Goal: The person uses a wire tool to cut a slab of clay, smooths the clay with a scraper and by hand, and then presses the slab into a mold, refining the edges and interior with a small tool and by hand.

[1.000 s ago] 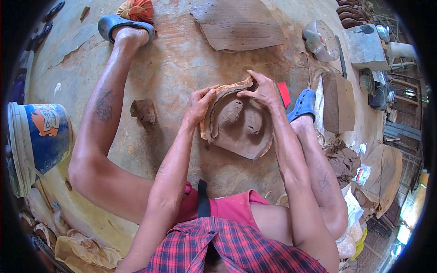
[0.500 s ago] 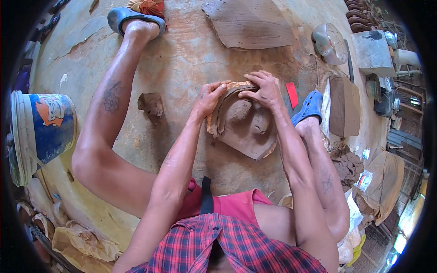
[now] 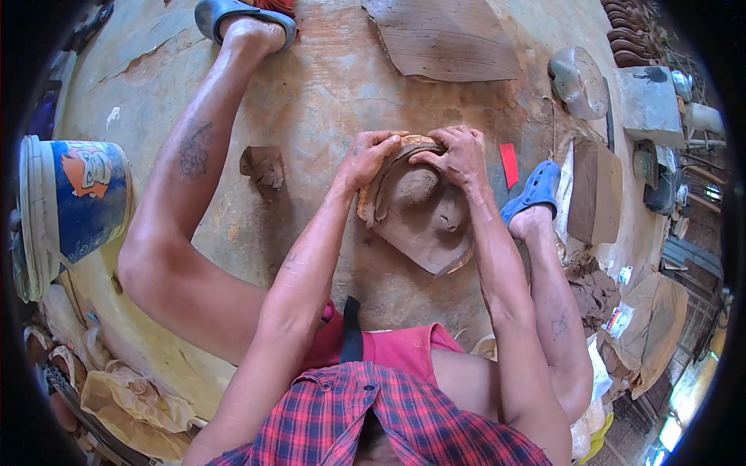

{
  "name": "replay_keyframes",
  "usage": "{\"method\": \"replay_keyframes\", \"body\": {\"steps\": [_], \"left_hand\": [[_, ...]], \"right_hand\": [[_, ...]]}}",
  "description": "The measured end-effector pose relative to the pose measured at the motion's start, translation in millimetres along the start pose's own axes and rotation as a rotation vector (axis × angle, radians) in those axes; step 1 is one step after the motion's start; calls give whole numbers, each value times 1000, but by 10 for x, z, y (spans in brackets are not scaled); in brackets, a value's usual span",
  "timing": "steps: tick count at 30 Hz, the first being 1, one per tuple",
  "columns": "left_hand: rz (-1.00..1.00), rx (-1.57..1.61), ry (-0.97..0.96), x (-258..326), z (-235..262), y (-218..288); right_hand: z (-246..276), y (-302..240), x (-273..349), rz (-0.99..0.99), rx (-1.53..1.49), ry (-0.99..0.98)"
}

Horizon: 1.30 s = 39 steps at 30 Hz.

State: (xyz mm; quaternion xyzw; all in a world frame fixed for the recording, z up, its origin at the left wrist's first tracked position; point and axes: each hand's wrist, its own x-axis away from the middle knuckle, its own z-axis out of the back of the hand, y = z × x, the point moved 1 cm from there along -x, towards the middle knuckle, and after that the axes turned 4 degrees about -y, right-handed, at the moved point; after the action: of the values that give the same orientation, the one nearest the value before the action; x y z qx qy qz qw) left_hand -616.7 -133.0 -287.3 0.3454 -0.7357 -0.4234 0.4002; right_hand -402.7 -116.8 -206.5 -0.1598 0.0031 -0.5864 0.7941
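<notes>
A shallow mould with an orange-brown rim (image 3: 364, 203) sits on the floor between my legs. Grey-brown clay (image 3: 409, 241) lines it, with rounded bumps and a pointed near edge. My left hand (image 3: 370, 158) is closed on the far left part of the rim, its thumb and fingers along the clay edge. On the far right part, my right hand (image 3: 464, 158) has its fingers curled over the rim and its thumb pressed inside on the clay. The fingertips beyond the rim are partly hidden.
A clay lump (image 3: 265, 167) lies to the left, a clay slab (image 3: 447, 39) at the far side. A red strip (image 3: 508, 165), a metal bowl (image 3: 579, 84) and a clay block (image 3: 594, 193) are right. At far left stands a blue-and-white bucket (image 3: 85, 198).
The right hand's fingers have drawn closer together over the rim. My left thumb and fingers have slid slightly along the edge toward the right hand. The whole view has shifted a little.
</notes>
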Motion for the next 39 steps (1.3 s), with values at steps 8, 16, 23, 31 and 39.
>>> {"method": "replay_keyframes", "body": {"steps": [8,16,23,31,39], "left_hand": [[23,-67,-126,-287,51,22],[45,-129,-169,-458,67,138],[88,-178,-202,-570,42,267],[-36,-241,-140,-673,55,243],[-23,-362,417,-73,129,523]], "right_hand": [[43,-39,-128,56,-25,-149],[-18,-61,-27,130,-243,80],[-60,-57,-4,20,-233,59],[-122,-116,-68,65,-251,112],[-85,-174,-132,191,-312,3]]}}
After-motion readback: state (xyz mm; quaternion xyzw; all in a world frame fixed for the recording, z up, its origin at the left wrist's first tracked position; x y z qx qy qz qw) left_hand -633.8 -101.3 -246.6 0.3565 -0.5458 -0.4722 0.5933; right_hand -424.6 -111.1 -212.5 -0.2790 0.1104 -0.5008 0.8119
